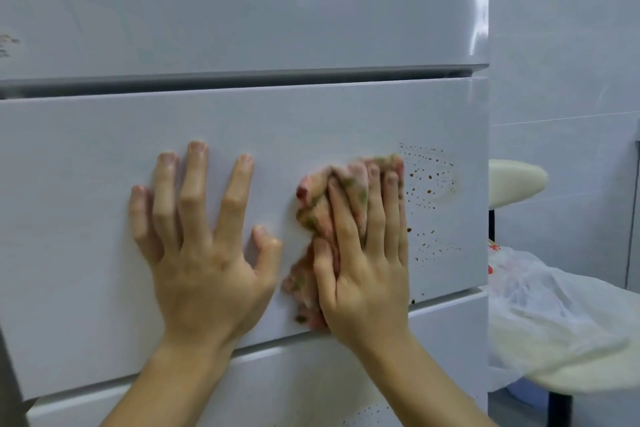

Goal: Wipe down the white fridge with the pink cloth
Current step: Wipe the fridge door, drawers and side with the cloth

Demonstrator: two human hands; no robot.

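Note:
The white fridge point(242, 28) fills the view, with a middle drawer front point(86, 184) between two dark seams. My left hand point(204, 246) lies flat on that drawer front, fingers spread and straight. My right hand point(367, 253) presses the crumpled pink cloth point(311, 208), which has green and red patches, against the same panel with straight fingers. Brown specks point(429, 184) dot the panel just right of the cloth.
To the right of the fridge stands a cream stool seat point(516, 177) and, lower, a second cream seat point(571, 367) with a clear plastic bag point(540, 295) on it. A white tiled wall point(571, 62) lies behind them.

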